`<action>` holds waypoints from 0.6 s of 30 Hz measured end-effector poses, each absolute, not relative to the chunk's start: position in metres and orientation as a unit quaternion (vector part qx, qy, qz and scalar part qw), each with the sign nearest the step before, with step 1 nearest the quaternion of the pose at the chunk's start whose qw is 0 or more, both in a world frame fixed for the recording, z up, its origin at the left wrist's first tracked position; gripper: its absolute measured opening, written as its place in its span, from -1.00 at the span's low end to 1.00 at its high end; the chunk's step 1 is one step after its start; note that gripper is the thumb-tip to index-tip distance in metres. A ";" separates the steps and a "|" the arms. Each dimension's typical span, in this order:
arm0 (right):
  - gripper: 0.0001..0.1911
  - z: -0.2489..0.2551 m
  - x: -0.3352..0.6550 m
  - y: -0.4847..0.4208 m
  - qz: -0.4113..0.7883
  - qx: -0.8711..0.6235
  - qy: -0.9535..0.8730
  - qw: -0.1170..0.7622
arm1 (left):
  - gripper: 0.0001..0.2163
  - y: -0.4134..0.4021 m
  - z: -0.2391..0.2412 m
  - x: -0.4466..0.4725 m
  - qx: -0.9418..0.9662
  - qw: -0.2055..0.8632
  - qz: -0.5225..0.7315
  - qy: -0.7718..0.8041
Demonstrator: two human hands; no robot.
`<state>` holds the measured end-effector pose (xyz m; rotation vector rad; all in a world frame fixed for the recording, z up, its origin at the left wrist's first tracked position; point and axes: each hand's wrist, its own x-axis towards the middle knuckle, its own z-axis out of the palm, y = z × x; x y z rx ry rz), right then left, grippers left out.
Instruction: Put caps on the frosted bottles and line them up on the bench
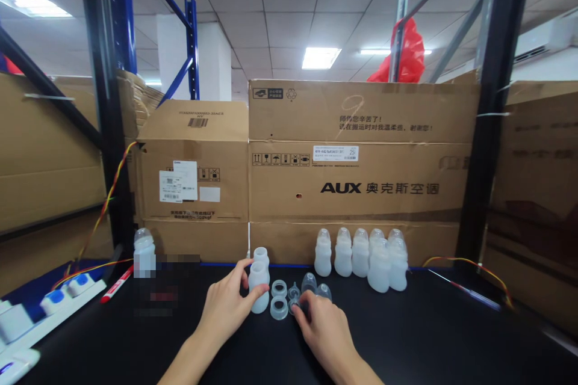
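Note:
My left hand is curled round an uncapped white baby bottle, thumb across its front. Right behind that stands a second uncapped bottle. Beside them lie two clear screw rings, a far ring and a near ring. My right hand is lowered palm down, its thumb and fingertips closed at the near clear nipple, which they partly hide. Another nipple sits just behind it. Two clear dome caps, a left cap and a right cap, stand beyond my right fingers.
Several capped bottles stand at the back right, and one more capped bottle at the back left. A red marker and a power strip lie left. At right is a pen-like tool. Cardboard walls the black table.

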<state>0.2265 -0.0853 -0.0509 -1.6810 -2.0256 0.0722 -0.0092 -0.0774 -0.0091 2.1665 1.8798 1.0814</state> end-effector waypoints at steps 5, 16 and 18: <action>-0.75 -0.034 0.241 -0.086 0.019 -0.619 -0.729 0.292 | -0.60 -0.078 -0.007 -0.010 0.706 0.042 0.350 0.614; -0.72 -0.034 0.295 -0.069 0.108 -0.635 -0.726 0.241 | -0.60 -0.080 -0.006 -0.009 0.708 0.050 0.346 0.614; -0.70 -0.038 0.292 -0.068 0.115 -0.620 -0.735 0.248 | -0.60 -0.079 -0.007 -0.009 0.709 0.051 0.347 0.611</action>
